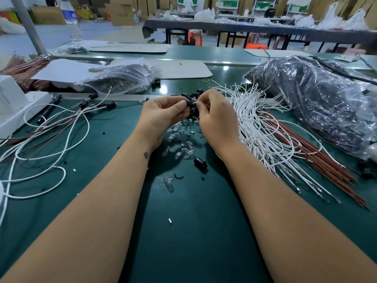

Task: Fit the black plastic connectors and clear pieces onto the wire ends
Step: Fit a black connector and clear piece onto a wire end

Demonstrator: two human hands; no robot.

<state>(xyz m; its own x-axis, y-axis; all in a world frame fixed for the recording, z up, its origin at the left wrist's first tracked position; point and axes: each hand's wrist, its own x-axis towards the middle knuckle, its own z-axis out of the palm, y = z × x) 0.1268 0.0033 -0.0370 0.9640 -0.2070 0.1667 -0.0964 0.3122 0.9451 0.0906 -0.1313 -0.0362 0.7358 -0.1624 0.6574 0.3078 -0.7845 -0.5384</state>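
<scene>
Mid-frame, the left hand [161, 111] pinches a black connector [188, 103] while the right hand [214, 113] feeds something tiny into its end, probably a wire tip, too small to tell. I'd keep it lined up straight and push gently. Both grips are narrow fingertip pinches. Clear pieces [181, 152] sit on the tabletop [183, 231] just below, white wires [263, 129] at right.

Factory floor: workbenches [265, 29], cardboard boxes [122, 14]
</scene>
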